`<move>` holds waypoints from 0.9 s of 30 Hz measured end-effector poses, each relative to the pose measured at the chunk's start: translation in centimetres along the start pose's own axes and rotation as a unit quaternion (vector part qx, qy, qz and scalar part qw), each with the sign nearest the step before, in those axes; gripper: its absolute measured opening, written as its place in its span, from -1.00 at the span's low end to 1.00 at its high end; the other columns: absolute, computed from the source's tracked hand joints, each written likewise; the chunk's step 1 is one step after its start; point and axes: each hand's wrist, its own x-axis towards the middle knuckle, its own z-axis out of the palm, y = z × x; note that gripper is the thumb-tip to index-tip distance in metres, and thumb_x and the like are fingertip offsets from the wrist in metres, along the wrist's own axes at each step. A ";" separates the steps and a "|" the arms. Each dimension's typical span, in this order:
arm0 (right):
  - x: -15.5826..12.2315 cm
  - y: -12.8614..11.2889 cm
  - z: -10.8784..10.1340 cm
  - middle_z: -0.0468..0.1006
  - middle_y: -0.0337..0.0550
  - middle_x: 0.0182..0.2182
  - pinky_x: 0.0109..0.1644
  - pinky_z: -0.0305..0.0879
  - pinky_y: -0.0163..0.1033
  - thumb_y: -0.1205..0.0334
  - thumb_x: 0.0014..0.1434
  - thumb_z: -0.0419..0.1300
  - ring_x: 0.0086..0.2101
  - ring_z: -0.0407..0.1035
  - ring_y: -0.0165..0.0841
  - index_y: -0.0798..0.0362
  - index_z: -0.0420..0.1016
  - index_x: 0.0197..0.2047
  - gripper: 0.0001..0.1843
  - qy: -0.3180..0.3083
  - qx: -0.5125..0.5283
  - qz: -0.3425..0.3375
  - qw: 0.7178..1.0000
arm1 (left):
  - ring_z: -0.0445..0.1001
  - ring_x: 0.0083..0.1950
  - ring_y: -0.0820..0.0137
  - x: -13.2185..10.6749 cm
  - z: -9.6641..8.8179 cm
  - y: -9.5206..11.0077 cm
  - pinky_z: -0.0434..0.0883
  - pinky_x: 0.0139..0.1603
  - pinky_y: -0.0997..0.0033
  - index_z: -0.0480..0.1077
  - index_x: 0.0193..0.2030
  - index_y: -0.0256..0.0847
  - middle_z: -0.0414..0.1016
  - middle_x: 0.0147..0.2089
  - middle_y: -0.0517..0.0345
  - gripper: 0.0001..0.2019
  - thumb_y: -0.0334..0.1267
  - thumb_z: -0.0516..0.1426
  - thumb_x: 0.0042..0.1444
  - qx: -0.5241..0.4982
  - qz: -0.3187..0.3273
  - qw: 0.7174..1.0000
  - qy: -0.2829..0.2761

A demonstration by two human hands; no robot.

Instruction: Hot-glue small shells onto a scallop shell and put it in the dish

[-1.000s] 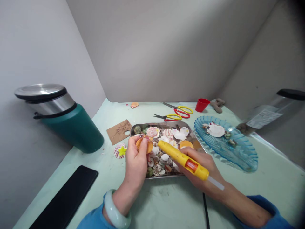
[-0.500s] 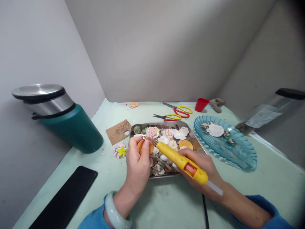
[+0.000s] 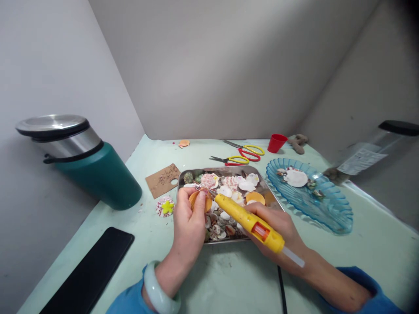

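Near frame center I saw the left hand [image 3: 190, 224] pinching an orange shell [image 3: 208, 203]; the right hand [image 3: 283, 224] gripped a yellow glue gun [image 3: 240, 214], tip by the shell, contact unclear. Metal tray [image 3: 271, 200] of shells sat beneath.

I pinch an orange scallop shell [image 3: 208, 203] in my left hand [image 3: 190, 222], my thumb across its ribbed face and hiding part of it; its fan shape shows on both sides. A small pinkish bit sits at its upper edge, too small to make out. My right hand [image 3: 285, 226] grips a slim yellow glue gun [image 3: 238, 213], which slants up and leftward toward the shell. Its metal nozzle [image 3: 213, 193] ends close by that upper edge; I cannot tell if they touch. A reddish window [image 3: 261, 231] marks its body, and a translucent glue stick [image 3: 293, 257] juts from its rear.
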 end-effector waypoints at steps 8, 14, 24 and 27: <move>-0.1 0.3 0.2 0.54 -0.23 -0.41 -0.44 0.24 -0.34 0.32 0.19 0.15 -0.51 0.39 -0.41 0.00 0.35 -0.16 -0.87 0.005 0.001 -0.009 1.000 | 0.38 -0.42 0.42 -0.1 0.0 0.1 0.32 -0.40 0.47 0.32 -0.23 -0.17 0.39 -0.42 0.23 -0.83 -0.15 0.17 0.14 0.010 -0.005 1.000 -0.024; -0.1 0.3 0.0 0.54 -0.24 -0.40 -0.42 0.25 -0.35 0.31 0.18 0.17 -0.48 0.41 -0.41 0.00 0.34 -0.15 -0.85 0.001 -0.009 -0.012 1.000 | 0.36 -0.43 0.44 -0.1 0.0 0.0 0.30 -0.42 0.49 0.31 -0.24 -0.17 0.39 -0.41 0.22 -0.85 -0.16 0.16 0.15 0.014 -0.003 1.000 -0.025; -0.1 0.1 0.0 0.52 -0.27 -0.43 -0.44 0.23 -0.36 0.31 0.19 0.16 -0.51 0.38 -0.43 0.00 0.35 -0.17 -0.88 0.004 -0.005 -0.010 1.000 | 0.31 -0.47 0.48 -0.2 0.0 -0.2 0.25 -0.46 0.51 0.28 -0.24 -0.17 0.37 -0.41 0.23 -0.85 -0.15 0.11 0.20 0.041 -0.003 0.997 -0.059; 0.0 0.0 -0.1 0.51 -0.29 -0.45 -0.44 0.22 -0.36 0.32 0.19 0.16 -0.53 0.37 -0.45 0.00 0.35 -0.19 -0.89 0.005 -0.004 -0.005 1.000 | 0.30 -0.48 0.48 -0.2 0.0 -0.1 0.25 -0.46 0.51 0.28 -0.24 -0.17 0.36 -0.43 0.24 -0.85 -0.14 0.12 0.20 0.036 -0.008 0.998 -0.059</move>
